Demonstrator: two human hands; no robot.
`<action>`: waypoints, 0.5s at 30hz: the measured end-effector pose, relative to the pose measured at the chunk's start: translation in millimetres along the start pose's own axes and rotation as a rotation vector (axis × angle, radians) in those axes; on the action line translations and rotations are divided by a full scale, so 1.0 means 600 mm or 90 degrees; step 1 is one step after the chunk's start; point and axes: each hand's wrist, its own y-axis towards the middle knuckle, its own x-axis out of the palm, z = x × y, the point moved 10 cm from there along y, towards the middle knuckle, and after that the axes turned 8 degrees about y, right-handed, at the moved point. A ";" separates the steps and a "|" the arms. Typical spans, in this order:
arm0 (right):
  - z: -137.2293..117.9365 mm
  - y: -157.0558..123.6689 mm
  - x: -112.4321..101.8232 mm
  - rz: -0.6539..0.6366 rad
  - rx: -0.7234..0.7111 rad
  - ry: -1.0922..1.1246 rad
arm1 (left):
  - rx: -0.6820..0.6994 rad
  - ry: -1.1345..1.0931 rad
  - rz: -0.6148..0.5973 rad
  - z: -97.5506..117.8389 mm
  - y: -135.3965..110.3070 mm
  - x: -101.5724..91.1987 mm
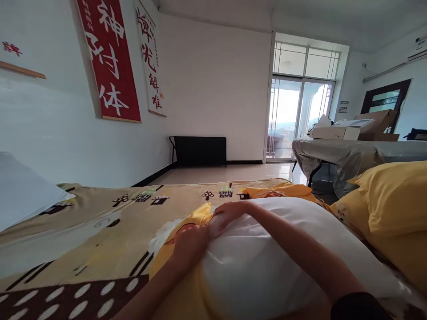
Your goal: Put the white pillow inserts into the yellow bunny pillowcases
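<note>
A plump white pillow (pixel 267 266) lies in front of me, its near-left end against a yellow pillowcase (pixel 176 284). My left hand (pixel 191 242) is closed on the edge of the pillowcase, where the cloth bunches up around a printed pattern. Just right of it, my right hand (pixel 231 214) grips the pillow's end, with the fingers curled over it and partly hidden. The two hands nearly touch. Beneath everything spreads a beige bedsheet (pixel 110 240) printed with houses, trees and an animal.
Yellow pillows (pixel 396 200) are stacked at the right, and more yellow cloth (pixel 283 191) lies behind the white pillow. White fabric (pixel 26 191) sits at the far left. A plastic-covered table (pixel 333 149) carries open boxes (pixel 340 132). A folded black table (pixel 200 151) leans by the wall.
</note>
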 end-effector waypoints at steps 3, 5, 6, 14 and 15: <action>0.064 -0.020 -0.044 0.086 0.084 0.020 | -0.010 0.008 0.024 -0.009 -0.014 -0.003; 0.094 -0.034 -0.041 0.116 0.141 -0.009 | -0.017 0.014 0.038 -0.011 -0.017 -0.009; 0.100 -0.038 -0.033 0.122 0.152 -0.022 | -0.017 0.019 0.047 -0.011 -0.017 -0.013; 0.047 -0.038 -0.002 0.204 0.156 -0.192 | -0.063 0.034 0.125 -0.020 0.047 -0.056; 0.036 -0.040 -0.003 0.210 0.156 -0.221 | -0.063 0.024 0.117 -0.020 0.058 -0.056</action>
